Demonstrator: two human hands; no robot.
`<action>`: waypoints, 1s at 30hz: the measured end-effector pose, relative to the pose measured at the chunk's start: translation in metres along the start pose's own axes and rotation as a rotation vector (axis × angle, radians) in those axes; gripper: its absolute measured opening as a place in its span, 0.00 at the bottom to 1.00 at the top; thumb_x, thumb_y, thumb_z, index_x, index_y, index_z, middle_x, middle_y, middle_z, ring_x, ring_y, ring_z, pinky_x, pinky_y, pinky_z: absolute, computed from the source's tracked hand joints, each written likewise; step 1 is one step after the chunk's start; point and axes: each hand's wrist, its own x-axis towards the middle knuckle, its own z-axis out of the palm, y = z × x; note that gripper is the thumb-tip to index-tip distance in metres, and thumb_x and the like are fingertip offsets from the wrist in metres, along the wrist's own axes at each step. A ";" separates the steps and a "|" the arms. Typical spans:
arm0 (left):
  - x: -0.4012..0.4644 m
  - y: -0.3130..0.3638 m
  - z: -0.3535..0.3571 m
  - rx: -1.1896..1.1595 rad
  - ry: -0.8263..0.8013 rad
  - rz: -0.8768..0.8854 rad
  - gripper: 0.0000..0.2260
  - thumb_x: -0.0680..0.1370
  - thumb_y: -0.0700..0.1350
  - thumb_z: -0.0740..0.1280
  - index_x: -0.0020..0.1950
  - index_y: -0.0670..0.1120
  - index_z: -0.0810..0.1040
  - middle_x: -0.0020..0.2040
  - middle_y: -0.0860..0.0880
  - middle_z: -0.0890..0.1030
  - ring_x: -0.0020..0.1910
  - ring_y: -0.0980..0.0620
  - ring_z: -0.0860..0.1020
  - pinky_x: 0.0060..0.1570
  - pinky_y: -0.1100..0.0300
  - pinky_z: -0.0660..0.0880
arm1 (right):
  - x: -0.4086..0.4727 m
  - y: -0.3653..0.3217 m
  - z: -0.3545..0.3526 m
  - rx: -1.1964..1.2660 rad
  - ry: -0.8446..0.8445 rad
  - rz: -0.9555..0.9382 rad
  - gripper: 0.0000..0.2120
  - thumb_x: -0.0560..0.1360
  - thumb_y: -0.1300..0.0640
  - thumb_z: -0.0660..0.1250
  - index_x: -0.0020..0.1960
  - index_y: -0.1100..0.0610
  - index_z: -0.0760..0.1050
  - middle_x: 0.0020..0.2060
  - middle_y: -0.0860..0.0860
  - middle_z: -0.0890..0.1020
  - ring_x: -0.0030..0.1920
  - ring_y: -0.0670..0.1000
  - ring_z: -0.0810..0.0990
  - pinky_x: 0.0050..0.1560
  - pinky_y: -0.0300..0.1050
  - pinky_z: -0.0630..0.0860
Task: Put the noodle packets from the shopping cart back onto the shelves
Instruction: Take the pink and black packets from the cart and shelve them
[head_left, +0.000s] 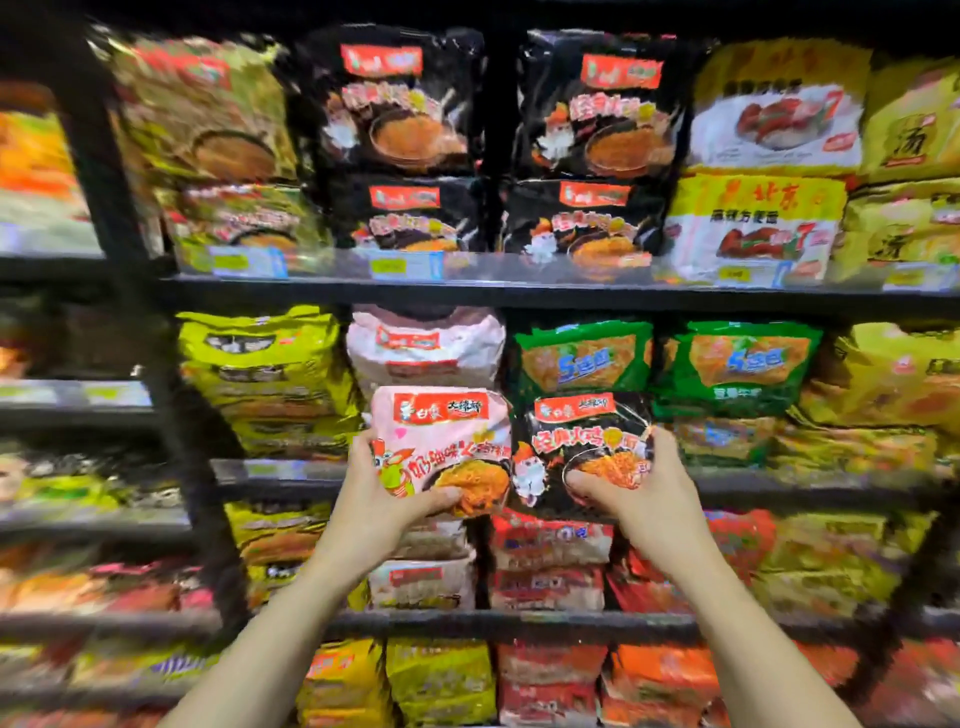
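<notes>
left hand (387, 486) grips pink noodle pack (441, 441) | right hand (636, 480) grips black noodle pack (582, 441) | both packs up by middle shelf (779, 480) | risk: two packs together, one may slip or land in wrong row

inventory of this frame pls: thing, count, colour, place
pink noodle packet: 1, pink, held before middle shelf
black noodle packet: 1, black, held beside it on the right
black packets: 4 showing, top shelf centre
green packets: 2, middle shelf right
pink packet: 1, middle shelf centre
shelves: black, full of other yellow and red packets, blurred
left hand: grips pink noodle packet
right hand: grips black noodle packet
</notes>
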 end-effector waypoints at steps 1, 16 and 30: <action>-0.005 0.000 -0.009 0.004 0.046 -0.014 0.36 0.63 0.40 0.85 0.62 0.51 0.66 0.57 0.54 0.78 0.51 0.66 0.79 0.49 0.67 0.76 | 0.001 -0.005 0.007 0.016 -0.030 -0.019 0.37 0.66 0.47 0.83 0.67 0.51 0.66 0.55 0.46 0.81 0.54 0.49 0.80 0.53 0.44 0.73; -0.104 0.002 -0.156 0.107 0.462 -0.175 0.42 0.60 0.47 0.86 0.65 0.54 0.64 0.60 0.49 0.80 0.56 0.55 0.83 0.57 0.51 0.81 | -0.026 -0.072 0.151 0.211 -0.466 -0.183 0.38 0.63 0.48 0.85 0.66 0.49 0.68 0.54 0.44 0.83 0.52 0.46 0.83 0.54 0.49 0.79; -0.141 -0.016 -0.344 0.162 0.604 -0.177 0.40 0.66 0.45 0.84 0.68 0.57 0.61 0.60 0.54 0.78 0.56 0.59 0.82 0.58 0.50 0.81 | -0.098 -0.187 0.325 0.269 -0.605 -0.246 0.40 0.63 0.50 0.85 0.65 0.45 0.63 0.53 0.44 0.82 0.51 0.45 0.82 0.49 0.44 0.77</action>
